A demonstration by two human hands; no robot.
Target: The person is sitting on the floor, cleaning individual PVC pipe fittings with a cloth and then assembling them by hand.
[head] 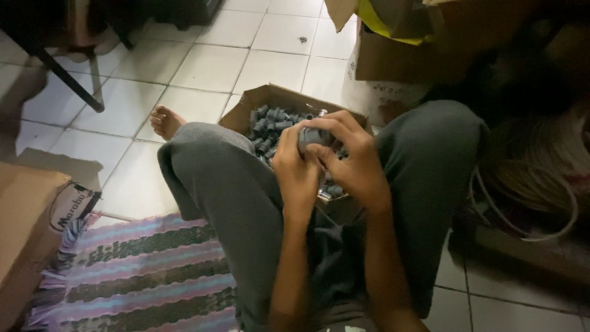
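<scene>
Both hands, left hand and right hand, clamped together on small grey fitting over cardboard box; likely light, rigid, gripped at its ends.

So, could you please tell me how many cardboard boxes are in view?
3. One open box of small grey parts sits between the knees, one box is at the left edge, one box stands top right. Others may be hidden.
</scene>
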